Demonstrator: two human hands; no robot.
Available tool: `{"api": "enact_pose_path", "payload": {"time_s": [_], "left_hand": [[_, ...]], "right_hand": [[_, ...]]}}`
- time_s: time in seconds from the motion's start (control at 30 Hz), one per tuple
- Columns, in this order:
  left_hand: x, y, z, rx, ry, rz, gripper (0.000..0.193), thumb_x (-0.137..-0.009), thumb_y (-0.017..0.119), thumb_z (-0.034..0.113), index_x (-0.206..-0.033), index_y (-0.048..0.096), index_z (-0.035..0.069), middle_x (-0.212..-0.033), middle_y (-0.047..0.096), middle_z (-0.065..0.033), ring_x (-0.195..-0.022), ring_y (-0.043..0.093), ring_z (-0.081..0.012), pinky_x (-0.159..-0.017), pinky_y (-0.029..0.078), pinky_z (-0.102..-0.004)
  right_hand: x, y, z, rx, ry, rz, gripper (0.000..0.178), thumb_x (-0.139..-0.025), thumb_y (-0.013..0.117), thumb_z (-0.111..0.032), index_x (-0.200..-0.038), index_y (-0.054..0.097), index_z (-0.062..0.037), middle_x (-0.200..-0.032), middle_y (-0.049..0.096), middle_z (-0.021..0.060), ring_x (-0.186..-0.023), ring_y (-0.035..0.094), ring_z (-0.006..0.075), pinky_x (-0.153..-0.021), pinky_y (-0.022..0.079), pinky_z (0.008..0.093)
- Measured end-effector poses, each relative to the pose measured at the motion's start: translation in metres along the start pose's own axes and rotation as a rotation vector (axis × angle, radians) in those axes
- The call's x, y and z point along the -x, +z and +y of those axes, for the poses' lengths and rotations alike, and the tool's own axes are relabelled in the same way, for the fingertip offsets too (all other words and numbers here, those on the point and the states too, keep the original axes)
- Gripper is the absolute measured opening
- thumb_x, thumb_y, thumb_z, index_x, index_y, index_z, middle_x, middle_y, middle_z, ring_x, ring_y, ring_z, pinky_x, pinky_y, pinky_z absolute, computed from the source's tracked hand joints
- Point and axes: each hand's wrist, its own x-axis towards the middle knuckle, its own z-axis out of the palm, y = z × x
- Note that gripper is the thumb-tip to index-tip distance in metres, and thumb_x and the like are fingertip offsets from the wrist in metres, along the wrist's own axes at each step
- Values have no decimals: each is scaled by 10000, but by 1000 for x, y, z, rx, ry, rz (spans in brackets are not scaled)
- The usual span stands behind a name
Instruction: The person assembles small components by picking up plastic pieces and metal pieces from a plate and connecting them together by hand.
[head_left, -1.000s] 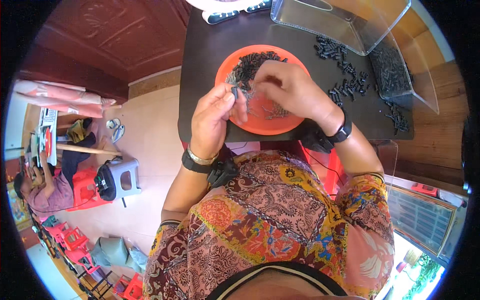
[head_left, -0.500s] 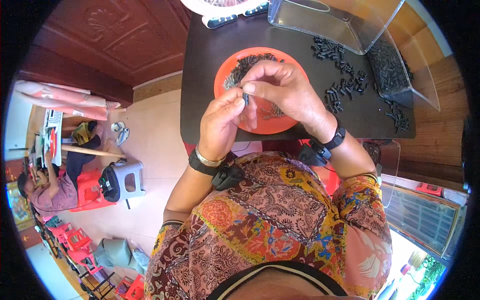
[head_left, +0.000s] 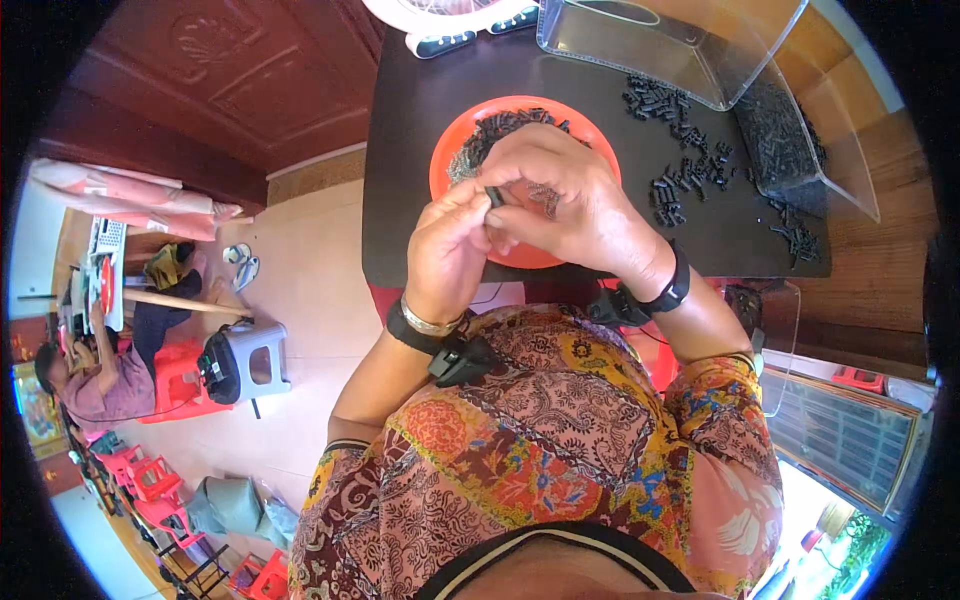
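Observation:
Above the plate, my left hand [head_left: 443, 245] pinches a small black plastic piece [head_left: 494, 197] between thumb and fingers. From the other side, my right hand [head_left: 580, 205] closes thumb and forefinger around the same piece, and its far end is hidden by the fingers. Below both hands lies an orange-red round plate [head_left: 604, 140] on the dark table. Small black pieces [head_left: 512, 124] fill its far part. Beside them is a heap of tiny silvery metal parts [head_left: 460, 167], partly covered by my hands.
Loose black pieces [head_left: 680, 190] lie on the table [head_left: 400, 130] right of the plate. A clear plastic bin [head_left: 640, 55] stands at the back, and another clear container [head_left: 780, 135] holds many black pieces. Far left, a person [head_left: 115, 385] sits near a grey stool [head_left: 262, 355].
My right hand has come lower and closer to the left, its thumb and forefinger now meeting around the black piece. My left hand has shifted slightly right.

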Motion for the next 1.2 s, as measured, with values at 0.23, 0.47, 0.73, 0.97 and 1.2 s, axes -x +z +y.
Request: {"api": "enact_pose_path", "payload": {"time_s": [0.23,0.47,0.73,0.97,1.2], "left_hand": [[0,4,8,-149,81,78,348,-928,495,241,-1107,568,-49,-874,613,-70,-711,550,-124,-679,434,-247],[-2,-5,19,-180,127,82,288,-926,497,254,-993,558,-19,-819,572,-60,-699,529,-133,-658,404,-251],[1,-29,22,-138,196,110,240,-946,469,235,-874,532,15,-785,565,-62,-672,533,-122,-621,402,-239],[4,-30,18,-127,140,112,268,-929,504,279,-864,514,19,-815,519,-51,-669,501,-149,-602,375,-258],[3,-24,15,-132,121,91,238,-927,487,246,-869,543,21,-784,566,-55,-667,532,-124,-620,401,-244]], "right_hand": [[-13,-1,-8,356,-210,41,213,-656,698,-88,-856,628,-61,-871,606,75,-845,593,286,-737,497,397],[-31,0,-12,390,-286,-41,215,-652,712,-115,-850,643,-71,-865,607,74,-846,589,292,-741,495,397],[-34,-30,50,667,-60,-162,152,-751,652,-142,-883,691,-77,-906,626,90,-877,583,299,-780,485,386],[-30,-19,50,709,60,-362,142,-739,655,-116,-865,666,-50,-879,620,94,-910,573,304,-811,476,400],[-29,-29,42,358,351,-261,133,-811,623,-58,-935,666,-40,-912,662,99,-841,638,235,-793,496,312]]}}
